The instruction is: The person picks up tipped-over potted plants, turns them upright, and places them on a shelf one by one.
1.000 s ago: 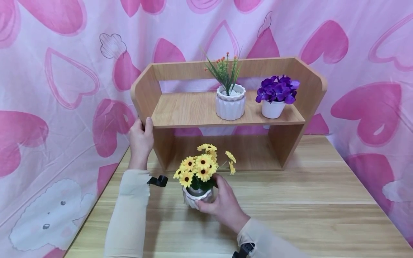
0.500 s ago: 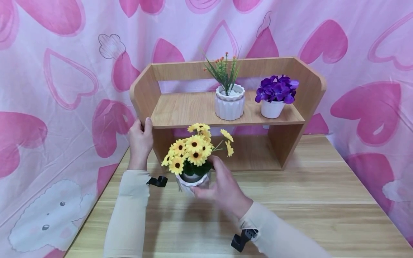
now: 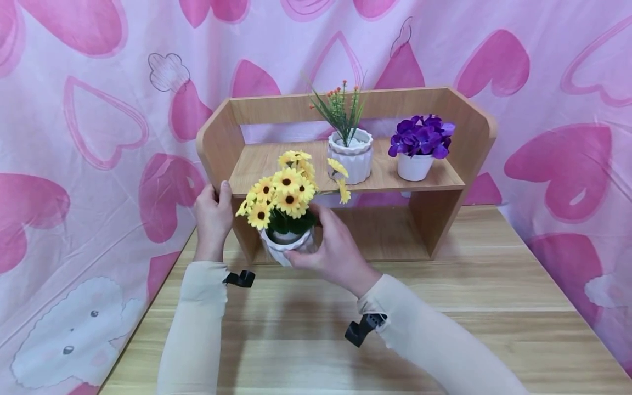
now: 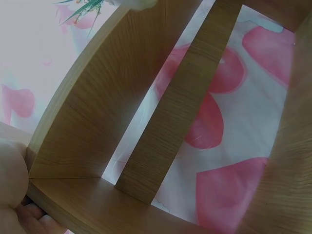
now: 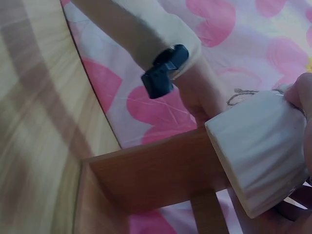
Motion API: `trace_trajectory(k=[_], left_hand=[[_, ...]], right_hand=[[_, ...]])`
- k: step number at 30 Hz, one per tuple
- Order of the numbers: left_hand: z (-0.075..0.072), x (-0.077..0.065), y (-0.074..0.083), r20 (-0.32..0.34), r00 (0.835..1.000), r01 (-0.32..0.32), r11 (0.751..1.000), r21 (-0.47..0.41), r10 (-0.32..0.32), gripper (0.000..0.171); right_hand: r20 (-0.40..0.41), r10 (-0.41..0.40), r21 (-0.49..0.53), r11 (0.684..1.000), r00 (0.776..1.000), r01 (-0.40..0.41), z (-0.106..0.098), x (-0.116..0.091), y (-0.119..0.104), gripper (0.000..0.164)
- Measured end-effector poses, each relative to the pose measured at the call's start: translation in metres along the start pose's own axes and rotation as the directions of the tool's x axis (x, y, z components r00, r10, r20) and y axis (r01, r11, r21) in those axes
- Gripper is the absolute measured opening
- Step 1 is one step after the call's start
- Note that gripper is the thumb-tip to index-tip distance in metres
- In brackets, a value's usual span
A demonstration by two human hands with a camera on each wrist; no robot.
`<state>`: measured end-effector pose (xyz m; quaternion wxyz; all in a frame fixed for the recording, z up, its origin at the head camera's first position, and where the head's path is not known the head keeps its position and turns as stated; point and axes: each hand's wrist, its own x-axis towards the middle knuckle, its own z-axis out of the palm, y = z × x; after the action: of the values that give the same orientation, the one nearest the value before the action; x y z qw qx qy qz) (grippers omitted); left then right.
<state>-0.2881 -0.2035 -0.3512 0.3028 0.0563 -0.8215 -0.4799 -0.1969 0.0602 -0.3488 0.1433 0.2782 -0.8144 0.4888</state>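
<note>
My right hand [image 3: 338, 249] grips a white ribbed flowerpot [image 5: 265, 151] of yellow daisies [image 3: 287, 189], fingers and thumb round its right side. The pot is held up off the table, tilted, in front of the wooden shelf's left half. Its bare underside edge and a bit of twine [image 5: 242, 94] show in the right wrist view. My left hand [image 3: 213, 219] holds the left side panel of the wooden shelf [image 3: 249, 167], thumb on the near edge and fingers round the outside, as the left wrist view [image 4: 13, 187] also shows.
On the upper board stand a white pot of grassy plant with orange buds [image 3: 351, 159] and a white pot of purple flowers [image 3: 416, 166]. The shelf sits on a wood-grain table [image 3: 444, 329]. A pink heart-print curtain [image 3: 113, 137] hangs behind and at the sides.
My right hand has raised the flowerpot from low over the table, forward and slightly left, up to the front of the upper board. My left hand keeps its grip on the shelf's side.
</note>
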Motion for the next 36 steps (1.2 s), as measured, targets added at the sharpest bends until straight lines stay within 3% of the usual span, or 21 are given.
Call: trace_trajectory(k=[10,19,25,36], left_hand=[[-0.001,0.001,0.0,0.013,1.0,0.008,1.0,0.005,-0.008,0.047],[-0.002,0.002,0.0,0.025,0.999,0.02,1.0,-0.023,-0.02,0.049],[-0.002,0.002,-0.001,-0.007,0.999,-0.035,0.999,-0.006,0.035,0.044],[-0.001,0.002,-0.001,0.006,1.0,-0.015,1.0,-0.009,0.015,0.043]], right_hand=[[0.017,0.076,0.057,0.995,0.997,-0.077,-0.009,0.031,-0.008,0.091],[-0.003,0.097,0.099,0.99,0.995,-0.096,-0.014,0.055,-0.014,0.083],[0.004,0.132,0.096,0.987,0.991,-0.132,-0.015,0.063,-0.019,0.086],[-0.023,0.178,0.116,0.978,0.984,-0.174,-0.01,0.079,-0.019,0.084]])
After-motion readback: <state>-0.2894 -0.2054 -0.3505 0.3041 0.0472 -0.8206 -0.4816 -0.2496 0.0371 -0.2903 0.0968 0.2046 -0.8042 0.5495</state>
